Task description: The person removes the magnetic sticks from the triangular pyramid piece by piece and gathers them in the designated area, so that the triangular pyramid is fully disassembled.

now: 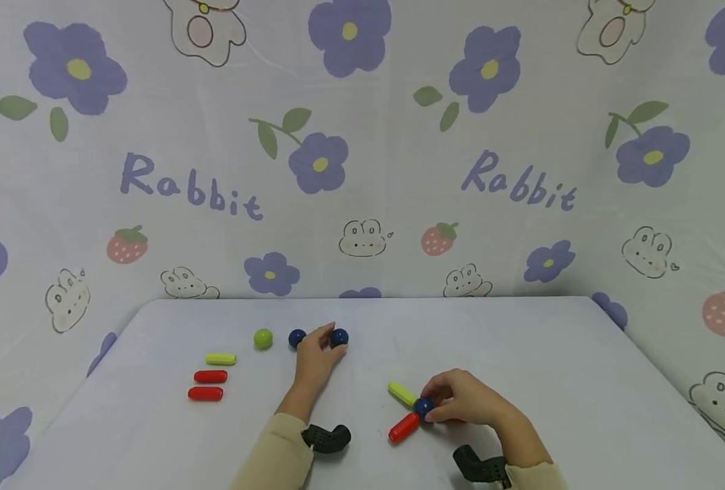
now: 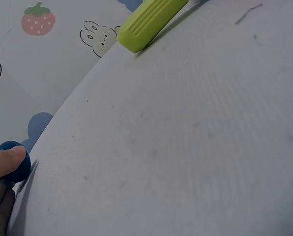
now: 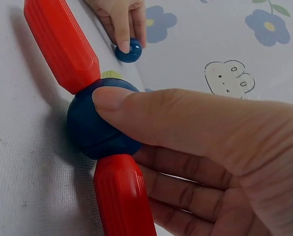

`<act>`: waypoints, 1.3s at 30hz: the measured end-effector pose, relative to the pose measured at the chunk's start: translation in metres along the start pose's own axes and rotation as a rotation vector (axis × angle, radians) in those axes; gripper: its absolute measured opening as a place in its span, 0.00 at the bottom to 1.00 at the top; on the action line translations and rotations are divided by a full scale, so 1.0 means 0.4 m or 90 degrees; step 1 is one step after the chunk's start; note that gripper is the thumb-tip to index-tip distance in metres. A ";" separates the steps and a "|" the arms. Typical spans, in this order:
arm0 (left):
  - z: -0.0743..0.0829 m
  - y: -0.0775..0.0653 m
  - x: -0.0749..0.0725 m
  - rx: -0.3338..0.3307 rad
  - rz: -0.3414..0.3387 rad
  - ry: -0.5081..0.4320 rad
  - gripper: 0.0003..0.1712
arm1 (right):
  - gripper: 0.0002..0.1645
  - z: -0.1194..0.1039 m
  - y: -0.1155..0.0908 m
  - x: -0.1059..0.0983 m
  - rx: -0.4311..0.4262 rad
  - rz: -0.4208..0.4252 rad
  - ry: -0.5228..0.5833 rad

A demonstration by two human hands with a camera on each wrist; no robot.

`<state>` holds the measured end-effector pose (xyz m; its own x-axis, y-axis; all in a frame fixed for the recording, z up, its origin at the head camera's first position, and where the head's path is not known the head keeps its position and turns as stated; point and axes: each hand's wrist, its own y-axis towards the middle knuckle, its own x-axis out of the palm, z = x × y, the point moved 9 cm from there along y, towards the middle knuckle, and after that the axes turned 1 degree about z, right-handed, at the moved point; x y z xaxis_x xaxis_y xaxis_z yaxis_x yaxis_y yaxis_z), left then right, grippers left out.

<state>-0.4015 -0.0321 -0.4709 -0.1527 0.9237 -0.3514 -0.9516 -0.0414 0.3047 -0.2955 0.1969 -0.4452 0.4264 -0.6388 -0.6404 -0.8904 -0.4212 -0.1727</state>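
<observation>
Right hand (image 1: 466, 399) pinches blue ball (image 1: 424, 407) — head view barely shows one red rod (image 1: 457, 421).

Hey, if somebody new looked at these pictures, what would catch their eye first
Probably the backdrop behind the table, with its big purple flowers and Rabbit lettering. Next, right of centre, nearer the front, the right hand pinches a dark blue ball with red sticks and a yellow-green stick around it. Farther back, near the middle, the left hand pinches another blue ball.
</observation>
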 end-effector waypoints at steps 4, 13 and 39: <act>-0.001 -0.006 -0.003 -0.018 0.000 -0.001 0.32 | 0.18 0.005 0.003 0.000 0.004 0.000 0.001; 0.020 -0.063 -0.043 0.009 0.070 0.026 0.29 | 0.18 -0.006 0.006 0.007 -0.011 -0.005 0.002; 0.142 -0.313 0.053 0.120 -0.335 0.079 0.21 | 0.17 -0.054 0.035 0.055 -0.063 0.027 -0.021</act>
<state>-0.2705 0.0141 -0.4662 0.2885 0.7492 -0.5961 -0.8453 0.4918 0.2090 -0.2952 0.1628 -0.4456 0.3813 -0.6363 -0.6706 -0.8868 -0.4566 -0.0710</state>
